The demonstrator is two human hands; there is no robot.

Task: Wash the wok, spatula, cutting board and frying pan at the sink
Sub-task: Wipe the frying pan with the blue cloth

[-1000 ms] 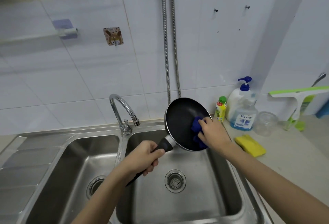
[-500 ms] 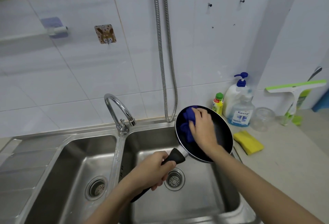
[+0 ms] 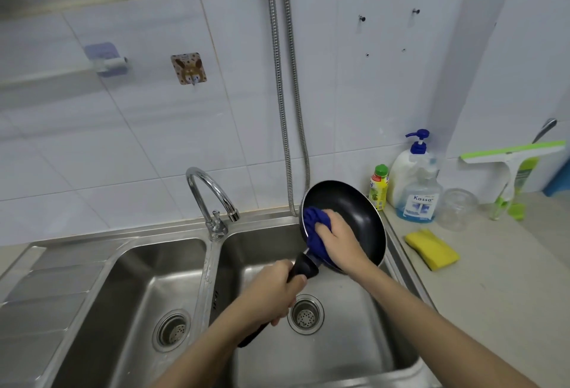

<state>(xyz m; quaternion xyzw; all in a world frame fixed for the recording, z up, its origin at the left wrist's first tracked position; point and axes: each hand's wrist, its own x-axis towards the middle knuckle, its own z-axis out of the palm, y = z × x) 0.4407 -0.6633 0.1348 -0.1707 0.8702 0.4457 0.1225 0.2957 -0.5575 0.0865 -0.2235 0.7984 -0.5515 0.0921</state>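
Steel sink (image 3: pixel 401 353), left hand (image 3: pixel 274 292) gripping frying pan (image 3: pixel 354 205); right hand (image 3: pixel 339 238) pressing cloth (image 3: pixel 313 230)

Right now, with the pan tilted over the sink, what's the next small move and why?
Probably sweep the blue cloth toward the far rim of the frying pan: the right hand presses it near the handle side, the left hand steadies the handle, and the upper surface lies uncovered.

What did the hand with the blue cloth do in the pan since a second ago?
The right hand has rubbed the blue cloth across the inside of the frying pan, from the pan's right side over to its left, near the handle. Nothing was picked up or let go. The left hand still grips the pan's handle over the right sink basin, and no water shows at the tap.
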